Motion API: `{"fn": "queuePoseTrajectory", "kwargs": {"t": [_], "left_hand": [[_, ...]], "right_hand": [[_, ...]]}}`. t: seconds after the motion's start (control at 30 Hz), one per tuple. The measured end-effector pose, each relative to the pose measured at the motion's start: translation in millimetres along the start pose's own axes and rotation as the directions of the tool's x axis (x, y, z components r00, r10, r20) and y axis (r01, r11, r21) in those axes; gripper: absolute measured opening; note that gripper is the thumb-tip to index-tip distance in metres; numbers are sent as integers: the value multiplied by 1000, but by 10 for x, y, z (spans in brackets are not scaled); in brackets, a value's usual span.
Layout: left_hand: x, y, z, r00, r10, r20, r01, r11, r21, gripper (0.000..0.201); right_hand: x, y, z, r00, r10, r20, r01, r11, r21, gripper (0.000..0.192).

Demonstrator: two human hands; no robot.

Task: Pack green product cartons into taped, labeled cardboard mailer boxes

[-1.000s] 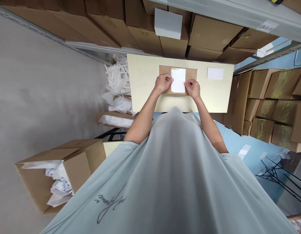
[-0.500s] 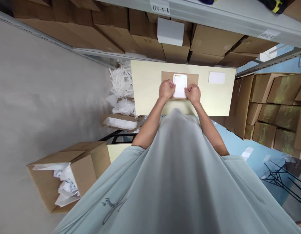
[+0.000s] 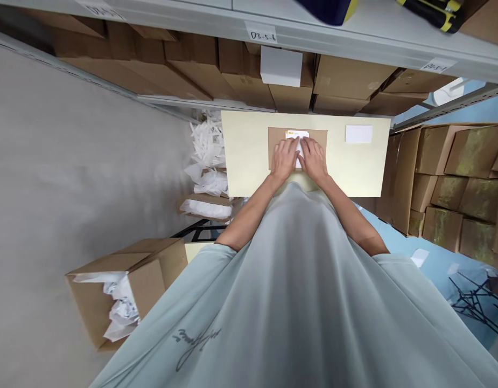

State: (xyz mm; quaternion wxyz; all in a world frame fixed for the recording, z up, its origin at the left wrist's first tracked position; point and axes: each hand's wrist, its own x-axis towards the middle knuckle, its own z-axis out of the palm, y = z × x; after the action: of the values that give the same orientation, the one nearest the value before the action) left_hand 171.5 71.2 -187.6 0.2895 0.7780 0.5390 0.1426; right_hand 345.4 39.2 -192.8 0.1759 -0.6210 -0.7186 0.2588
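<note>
Head view: left hand [image 3: 285, 159] and right hand [image 3: 314, 157] press flat, grip open, on white label [image 3: 297, 136].

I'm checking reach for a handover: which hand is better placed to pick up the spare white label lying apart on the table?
Probably the right hand. The spare white label lies on its side of the brown envelope, while the left hand would have to cross over.
</note>
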Motion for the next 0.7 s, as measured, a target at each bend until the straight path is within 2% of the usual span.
{"fn": "queuePoseTrajectory", "kwargs": {"t": [0.07,0.13,0.23,0.4,0.5,0.6,0.7], "left_hand": [[-10,12,-8,990,104,93,-107,994,27,74],[-12,-43,-49,978,151,145,-159,986,44,80],[3,-201,-158,974,149,170,-159,986,52,87],[43,-390,-282,976,139,171,-148,988,46,101],[50,-424,-307,968,156,195,-172,983,69,104],[54,-460,-360,941,214,261,-241,967,77,103],[72,-506,-424,917,258,303,-292,954,72,101]], "right_hand": [[54,6,-1,996,-53,67,55,998,-24,78],[94,52,-1,994,-69,89,73,996,-42,87],[113,133,5,996,-51,68,55,997,-57,95],[95,171,-1,999,-20,46,24,997,-74,93],[82,211,-83,992,-70,104,80,992,-92,97],[82,290,-209,970,-151,192,169,982,-83,103],[89,343,-283,959,-171,227,191,979,-70,104]]}}
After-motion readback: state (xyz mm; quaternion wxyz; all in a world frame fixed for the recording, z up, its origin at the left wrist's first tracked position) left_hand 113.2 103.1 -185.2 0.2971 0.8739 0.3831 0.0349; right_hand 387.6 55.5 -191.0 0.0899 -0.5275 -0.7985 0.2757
